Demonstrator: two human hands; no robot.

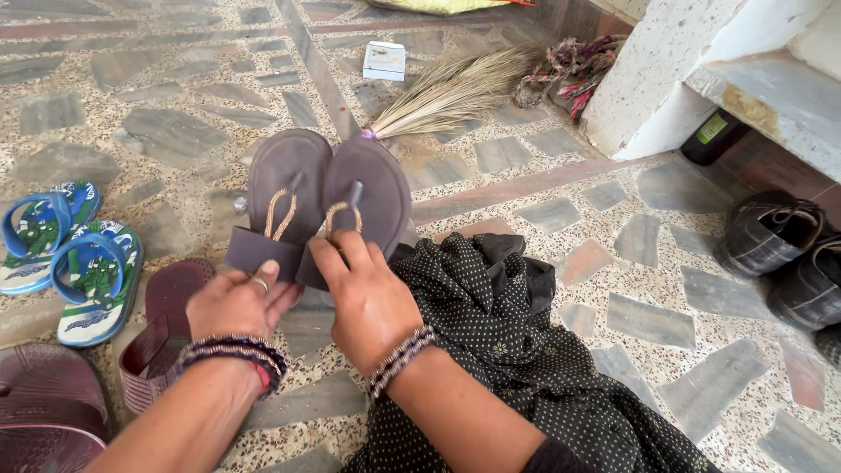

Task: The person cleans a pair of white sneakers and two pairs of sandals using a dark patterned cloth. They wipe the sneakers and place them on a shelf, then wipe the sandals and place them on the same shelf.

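Observation:
I hold a pair of purple-brown flat sandals with braided gold toe straps up in front of me, soles side by side. My left hand point(238, 300) grips the heel end of the left sandal point(282, 197). The right sandal point(366, 194) is pinched at its heel end by my right hand point(366, 296), fingers reaching the strap. Both wrists wear beaded bangles. Black dotted cloth point(526, 350) covers my lap just below and right of the hands.
A pair of blue-green flip-flops point(74, 254) lies at left, maroon slippers point(162, 333) at lower left. A grass broom point(464, 83) and small white box point(385, 60) lie beyond on the stone floor. Dark shoes point(775, 236) sit at right under a white concrete ledge point(701, 79).

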